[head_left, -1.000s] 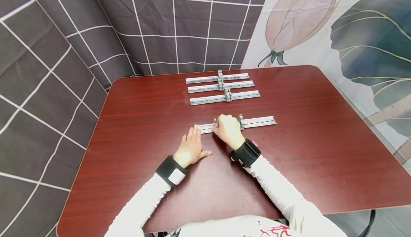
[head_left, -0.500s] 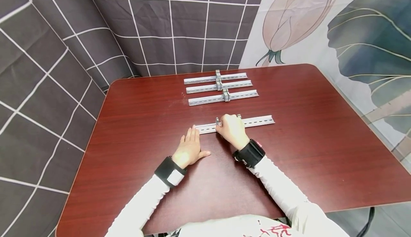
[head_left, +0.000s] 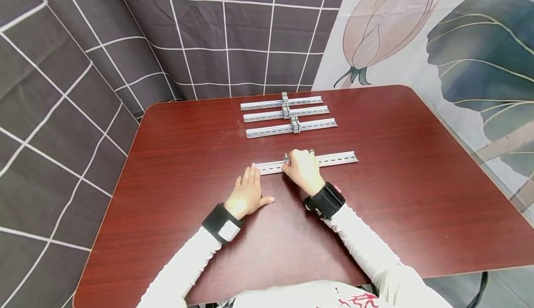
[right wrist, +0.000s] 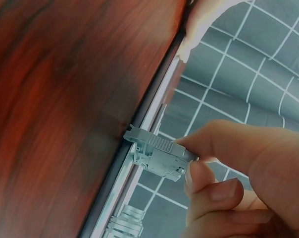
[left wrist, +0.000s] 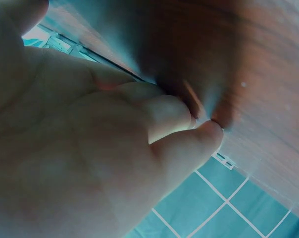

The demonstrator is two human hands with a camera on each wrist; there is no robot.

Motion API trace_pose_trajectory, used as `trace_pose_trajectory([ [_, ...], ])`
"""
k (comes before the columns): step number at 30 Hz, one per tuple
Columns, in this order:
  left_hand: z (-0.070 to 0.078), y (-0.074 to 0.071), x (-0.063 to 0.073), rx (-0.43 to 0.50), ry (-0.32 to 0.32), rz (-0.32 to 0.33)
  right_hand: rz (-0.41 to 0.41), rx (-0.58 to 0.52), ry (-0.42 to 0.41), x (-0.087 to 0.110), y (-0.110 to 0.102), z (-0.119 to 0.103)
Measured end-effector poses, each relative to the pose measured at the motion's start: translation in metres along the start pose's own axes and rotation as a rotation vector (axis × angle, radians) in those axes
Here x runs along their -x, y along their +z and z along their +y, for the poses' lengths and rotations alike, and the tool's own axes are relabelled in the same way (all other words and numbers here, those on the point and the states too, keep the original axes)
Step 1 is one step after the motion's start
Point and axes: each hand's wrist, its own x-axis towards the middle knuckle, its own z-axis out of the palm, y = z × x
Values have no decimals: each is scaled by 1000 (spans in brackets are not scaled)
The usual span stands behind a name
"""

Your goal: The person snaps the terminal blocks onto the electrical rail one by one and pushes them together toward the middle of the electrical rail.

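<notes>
A slotted metal DIN rail (head_left: 338, 158) lies across the table in front of me. My left hand (head_left: 246, 193) rests flat on the tabletop, fingers straight, with its fingertips against the rail's left end. Between thumb and fingers, my right hand (head_left: 303, 171) pinches a grey terminal block (right wrist: 159, 156) that sits on the rail. A second grey block (right wrist: 125, 223) stands on the same rail a short gap away; in the head view the right hand mostly covers it. The left wrist view shows mainly the left palm and fingers, rather dark.
Three more DIN rails lie behind in a stack of rows, the nearest rail (head_left: 269, 132) carrying a grey block (head_left: 295, 125) near its middle. The red-brown table (head_left: 179, 169) meets a grey checked curtain (head_left: 246, 30) at the back.
My right hand has shifted slightly right along the rail with the pinched terminal block, closing on the second block. My left hand stays in place.
</notes>
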Motion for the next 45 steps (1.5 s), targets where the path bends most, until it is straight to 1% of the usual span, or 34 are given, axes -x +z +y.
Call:
trace_pose_trajectory([
  [7,0,-1,1,0,10,13,44,-19,-15,2,-1,6],
  [11,1,-1,1,-7,9,12,50,-18,-2,3,-1,10],
  [18,1,1,1,8,-4,-5,46,-5,46,5,-4,16],
  [23,1,2,1,10,-5,-9,58,5,81,7,-6,21],
  [26,1,2,0,9,-2,-7,72,11,107,7,-7,25],
  [33,0,0,2,-29,22,22,103,22,147,7,-8,34],
  [40,1,-1,1,-26,15,7,78,-9,211,6,-11,37],
  [45,1,-1,-1,-20,8,-9,79,6,232,7,-11,39],
])
